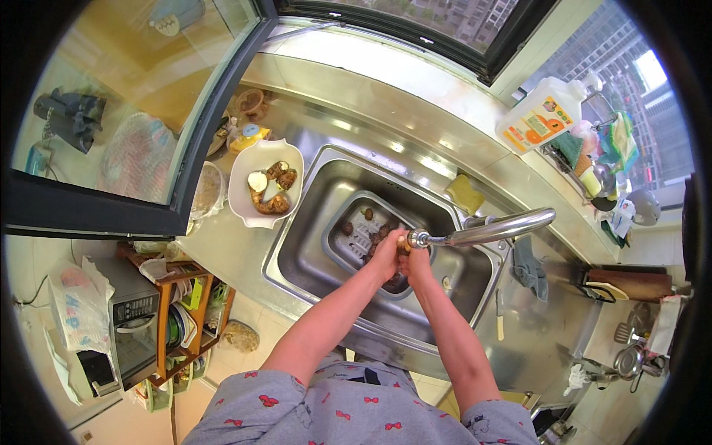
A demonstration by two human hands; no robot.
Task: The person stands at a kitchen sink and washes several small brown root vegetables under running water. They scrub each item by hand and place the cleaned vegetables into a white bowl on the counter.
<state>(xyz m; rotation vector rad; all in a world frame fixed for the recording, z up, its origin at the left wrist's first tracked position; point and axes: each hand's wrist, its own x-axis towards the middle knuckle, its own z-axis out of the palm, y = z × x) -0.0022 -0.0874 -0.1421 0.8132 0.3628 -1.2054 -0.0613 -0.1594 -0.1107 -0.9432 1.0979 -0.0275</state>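
Observation:
Both hands meet under the chrome faucet (495, 229), over a grey-rimmed basin (340, 207) in the stainless steel sink (303, 261). My left hand (389, 253) and my right hand (416, 263) close around a brown root vegetable (404, 246), partly hidden by the fingers and the spout. Small brown taro-like roots (369, 213) lie in the basin, several of them beneath my hands. On the counter left of the sink, a white plastic bowl (238, 192) holds brown ginger-like roots (271, 206) with pale cut ends.
A knife with a pale handle (500, 328) and a grey cloth (529, 270) lie right of the sink. Behind it rests a yellow-green sponge cloth (465, 194). A large plastic bottle (540, 118) stands on the ledge. The open window frame (192, 183) juts in at left.

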